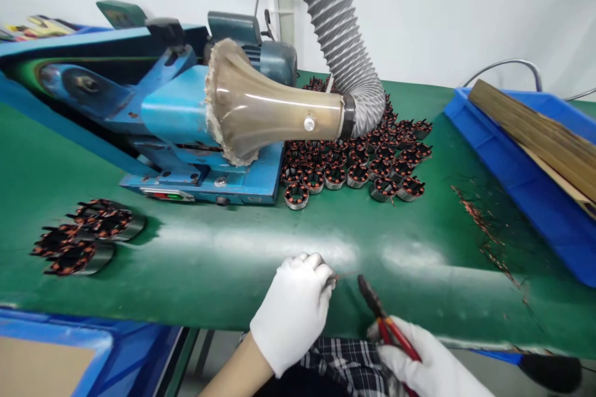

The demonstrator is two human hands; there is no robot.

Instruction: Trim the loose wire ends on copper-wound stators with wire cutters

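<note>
Head view: A gloved right hand (421, 356) gripped red-handled pliers (383, 321) at five o'clock; the left hand (293, 310), at six, curled closed on copper wire (340, 276), anything else inside hidden.

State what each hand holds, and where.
Right hand grips pliers by the red handles. Left hand grips something mostly hidden; which part cannot be told.

a white wall (447, 6) stands behind a shiny green table (205, 285).
</note>
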